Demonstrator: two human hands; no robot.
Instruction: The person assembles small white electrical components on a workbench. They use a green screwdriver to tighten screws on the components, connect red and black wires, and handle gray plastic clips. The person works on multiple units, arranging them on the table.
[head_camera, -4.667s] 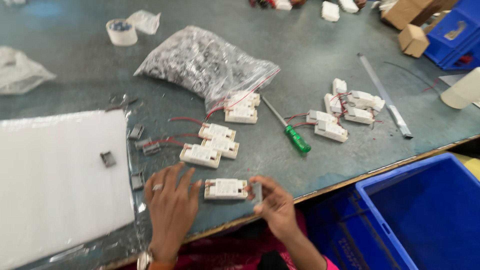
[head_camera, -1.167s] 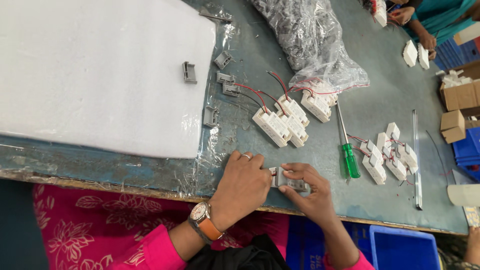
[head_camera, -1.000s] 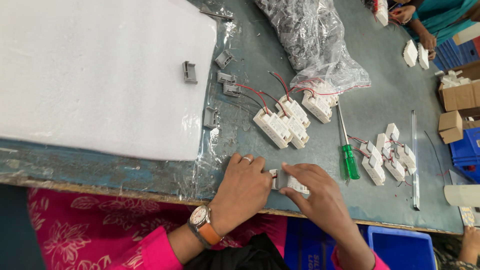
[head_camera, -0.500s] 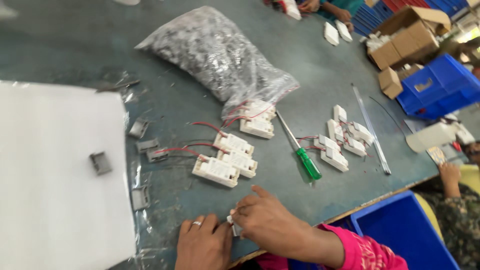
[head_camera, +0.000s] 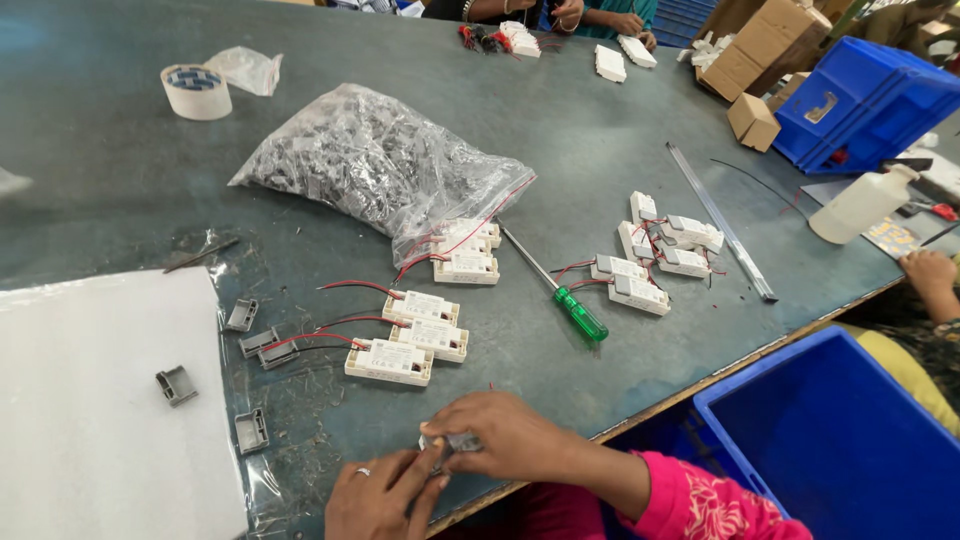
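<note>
Gripping a small grey part (head_camera: 452, 441) — long axis unclear — right hand (head_camera: 495, 436) and left hand (head_camera: 385, 495) pinched closed.

Both hands (head_camera: 440, 465) hide most of the small grey part (head_camera: 455, 441).

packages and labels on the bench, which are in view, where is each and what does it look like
Clear plastic bag: bench centre, lumpy, full of small grey parts.
Cardboard boxes: far right, brown, by the blue bin.
White modules: ahead of the hands, rectangular, each with a pale label panel.
Small clear bag: far left, crumpled, beside the tape roll.
</note>
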